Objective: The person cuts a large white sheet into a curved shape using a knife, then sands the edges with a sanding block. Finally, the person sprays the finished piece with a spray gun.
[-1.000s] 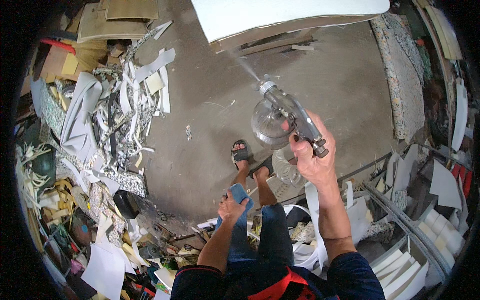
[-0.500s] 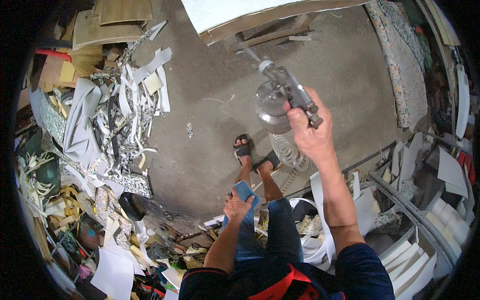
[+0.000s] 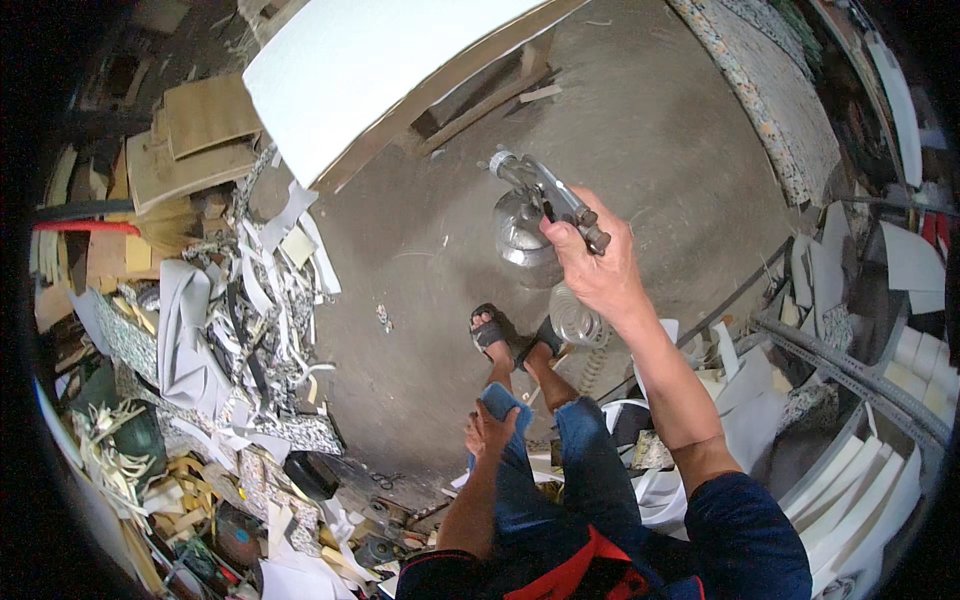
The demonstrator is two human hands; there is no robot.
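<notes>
My right hand [image 3: 598,262] is closed around the handle of a metal spray gun [image 3: 560,195], holding it raised in front of me. A rounded, see-through cup [image 3: 524,228] hangs on the gun's left side. Below that hand dangles a clear coiled hose [image 3: 578,318]. My left hand [image 3: 489,432] lies against the left knee of my blue jeans [image 3: 512,470], with thumb and fingers apart. A grey-blue patch shows by the thumb; I cannot tell whether it is cloth or a separate thing.
Ahead stands a table-like piece with a white top [image 3: 390,75]. Foam and fabric offcuts [image 3: 255,330] heap up on my left, with plywood boards [image 3: 205,125] behind. A speckled foam slab [image 3: 765,100] is at far right. White rolled sheets [image 3: 850,500] lie near right.
My view has turned, so the white top and left heap sit differently in it. The spray gun has shifted slightly left in view. My left hand remains at the knee.
</notes>
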